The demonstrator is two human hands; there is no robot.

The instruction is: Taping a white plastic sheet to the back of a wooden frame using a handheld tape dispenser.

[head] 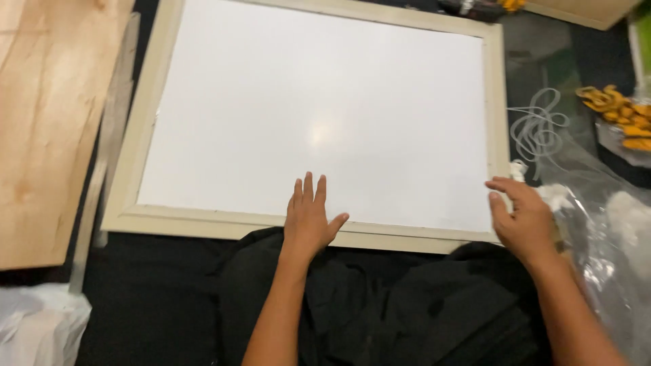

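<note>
Whiteboard (319, 108) in cream frame (129, 196) on floor | left hand (308, 217) flat, fingers spread, on lower edge | right hand (522, 217) curled, gripping frame's right corner | plywood sheet (47, 122) left.

I see a dark floor (149, 318) under everything. A pale plywood sheet (47, 122) lies at the left, crumpled clear plastic (610, 237) at the right, with yellow-orange pieces (620, 115) beyond it. Black cloth (407, 298) sits nearest me. An overhead light glares back softly.
</note>
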